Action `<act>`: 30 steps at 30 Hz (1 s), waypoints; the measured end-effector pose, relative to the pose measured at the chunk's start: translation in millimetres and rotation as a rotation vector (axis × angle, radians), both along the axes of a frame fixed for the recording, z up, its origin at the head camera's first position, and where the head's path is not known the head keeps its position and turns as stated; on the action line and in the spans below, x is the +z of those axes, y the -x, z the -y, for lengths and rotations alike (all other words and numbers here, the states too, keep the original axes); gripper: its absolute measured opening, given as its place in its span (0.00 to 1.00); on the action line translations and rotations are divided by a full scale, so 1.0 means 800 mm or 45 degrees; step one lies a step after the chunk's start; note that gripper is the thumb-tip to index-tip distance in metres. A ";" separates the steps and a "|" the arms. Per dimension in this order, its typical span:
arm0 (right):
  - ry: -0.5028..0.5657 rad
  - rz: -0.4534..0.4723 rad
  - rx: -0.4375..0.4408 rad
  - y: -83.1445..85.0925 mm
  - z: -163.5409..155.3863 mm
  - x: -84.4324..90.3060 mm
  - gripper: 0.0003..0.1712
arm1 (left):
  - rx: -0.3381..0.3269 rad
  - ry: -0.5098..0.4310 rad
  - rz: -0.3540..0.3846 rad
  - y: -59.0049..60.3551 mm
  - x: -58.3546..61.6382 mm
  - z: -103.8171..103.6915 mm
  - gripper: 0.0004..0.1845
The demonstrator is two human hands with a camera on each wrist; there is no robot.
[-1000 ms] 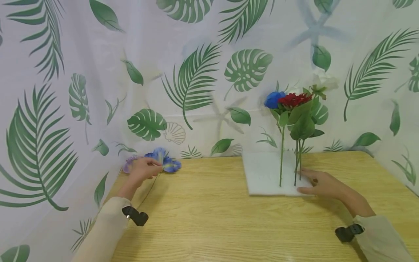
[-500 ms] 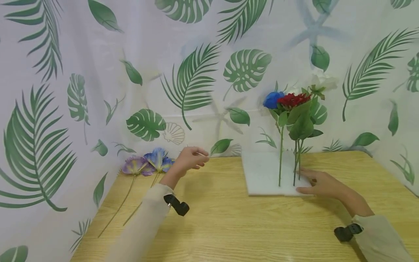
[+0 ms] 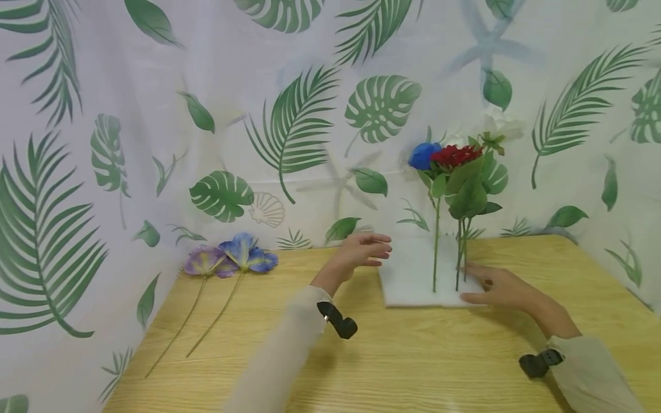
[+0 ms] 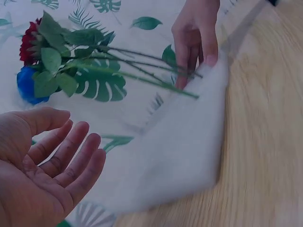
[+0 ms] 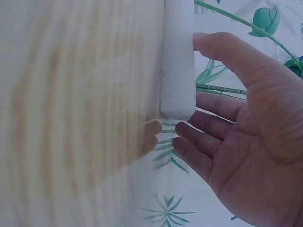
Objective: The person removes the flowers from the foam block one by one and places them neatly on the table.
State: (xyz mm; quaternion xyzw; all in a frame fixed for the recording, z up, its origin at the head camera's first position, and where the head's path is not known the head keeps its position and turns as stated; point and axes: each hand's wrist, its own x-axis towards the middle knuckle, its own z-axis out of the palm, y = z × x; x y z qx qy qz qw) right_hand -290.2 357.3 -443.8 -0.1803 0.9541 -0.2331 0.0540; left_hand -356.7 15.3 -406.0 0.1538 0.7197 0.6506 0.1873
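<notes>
My left hand hovers with relaxed fingers by the left edge of a white foam board, holding nothing. In the left wrist view its palm faces up, apart from the flowers. My right hand rests on the board's right end; its thumb and fingers touch the foam without curling round it, as the right wrist view shows. Upright in the board stand artificial flowers: a blue rose, a red flower and a white flower. Green leaves partly hide their upper stems.
A purple flower and a blue-purple flower lie with long stems on the left of the wooden table. A leaf-printed curtain hangs directly behind the table.
My left hand has left the two flowers lying at the left and moved right to the foam board. My right hand has stayed on the board. The head view has shifted slightly.
</notes>
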 end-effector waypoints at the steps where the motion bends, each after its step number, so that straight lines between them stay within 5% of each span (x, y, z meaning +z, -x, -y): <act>1: 0.001 0.000 0.001 0.000 0.000 0.001 0.50 | -0.012 -0.016 0.002 0.000 0.000 -0.009 0.18; 15: -0.001 -0.018 -0.015 0.002 0.005 0.007 0.50 | -0.084 -0.097 0.109 -0.012 -0.012 -0.098 0.19; 30: 0.005 -0.035 -0.007 0.002 0.001 0.001 0.50 | -0.044 -0.237 0.088 -0.019 -0.028 -0.115 0.14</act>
